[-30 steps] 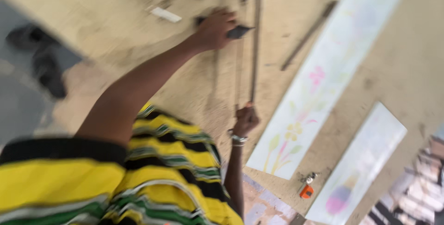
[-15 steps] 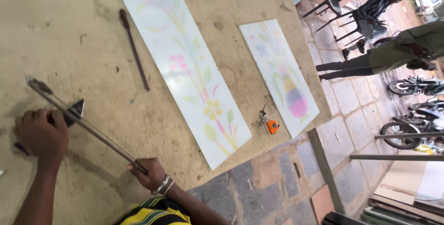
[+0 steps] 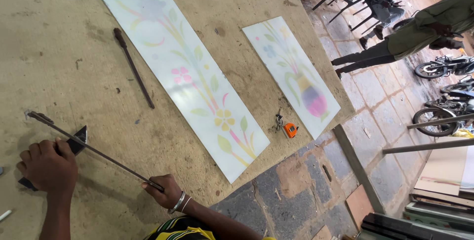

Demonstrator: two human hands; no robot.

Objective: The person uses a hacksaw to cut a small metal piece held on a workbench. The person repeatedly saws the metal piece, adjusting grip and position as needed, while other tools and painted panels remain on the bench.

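The thin metal rod [image 3: 94, 150] lies slanted on the worn workbench [image 3: 59, 47], held at both ends. The left hand [image 3: 47, 167] presses a dark triangular piece [image 3: 76, 140] against it, fingers curled together. The right hand [image 3: 165, 192] has its fingers clamped on the near end. The rod looks stiff, light and narrow, so the ends seem best to grip. Beside it lies a long painted glass panel [image 3: 182, 67], probably fragile.

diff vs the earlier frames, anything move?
Mostly the camera: it swung from the striped shirt to the table edge. Left hand still presses the dark triangular piece; right hand still holds the thin metal rod. Glass panels, orange keyring unmoved.
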